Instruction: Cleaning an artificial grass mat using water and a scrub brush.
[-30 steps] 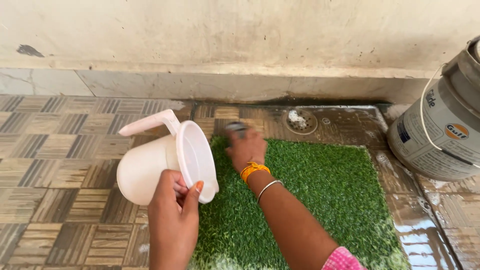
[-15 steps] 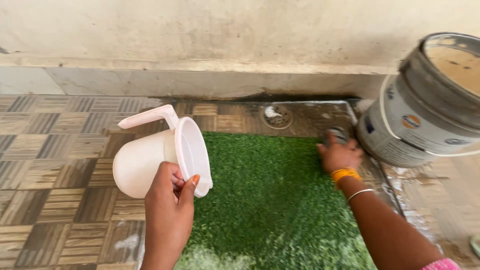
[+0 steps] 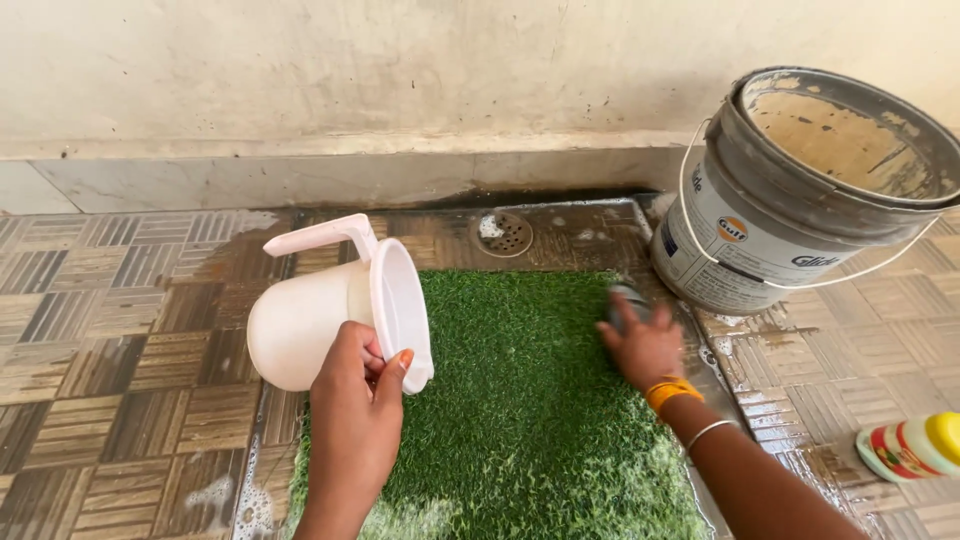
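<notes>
My left hand point(image 3: 355, 415) grips the rim of a white plastic mug point(image 3: 320, 315), which is tipped on its side with its mouth facing right over a green artificial-grass mat point(image 3: 520, 400). The mug's pink handle points up and left. My right hand point(image 3: 645, 345), with an orange band and thin bangles at the wrist, is closed on a small dark scrubbing thing point(image 3: 628, 303) pressed on the mat's upper right edge. White foam lies on the mat's near part.
A grey metal bucket point(image 3: 800, 190) with a wire handle stands at the right, close to my right hand. A round floor drain point(image 3: 502, 233) sits by the wall behind the mat. A yellow-capped bottle point(image 3: 915, 447) lies at the right edge. The patterned tile floor is wet.
My right hand has slid from the mat's top middle across to its right edge by the bucket. The view has shifted right. The mug stays tipped in my left hand.
</notes>
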